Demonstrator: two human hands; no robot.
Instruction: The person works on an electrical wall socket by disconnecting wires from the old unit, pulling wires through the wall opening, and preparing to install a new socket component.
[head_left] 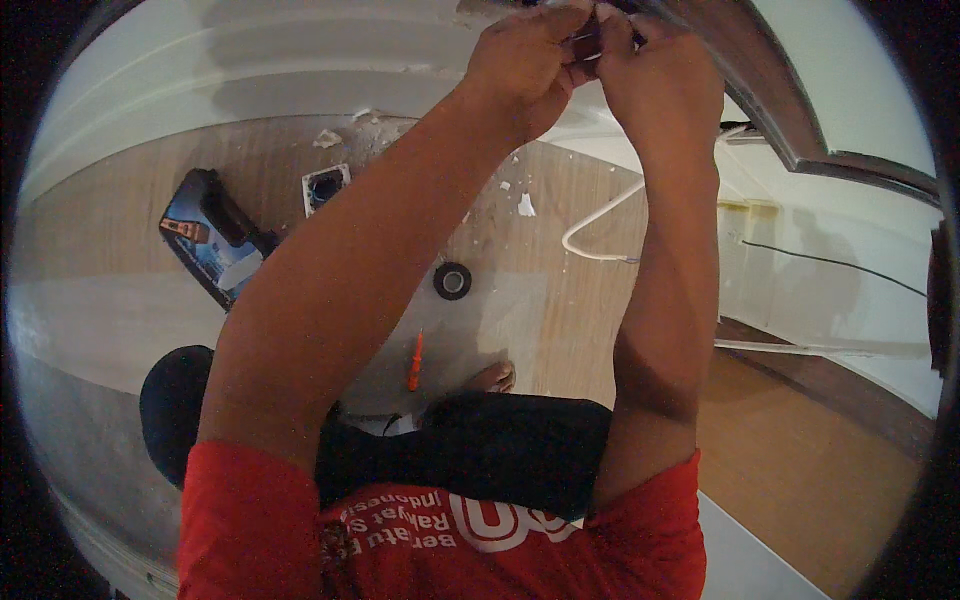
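Both arms reach up to the top edge of the view, close to the wall and a dark brown wooden frame [785, 130]. My left hand [520, 70] is closed, its fingertips pinched together. Against it, my right hand [660, 90] is also closed in a pinch. A small dark piece shows between the fingers, mostly hidden, and its kind cannot be made out. Below the hands, a white cable [578, 228] curves over the floor beside my right forearm. A roll of black tape [441, 287] and an orange-handled screwdriver [415, 365] lie between my arms.
To the left lies a blue printed box [195, 255] with a black tool [222, 205] on it. A square white-framed wall box [342, 178] sits near the wall. White chips [526, 205] litter the wood-look floor [120, 190]. A thin black cable [830, 262] runs at the right.
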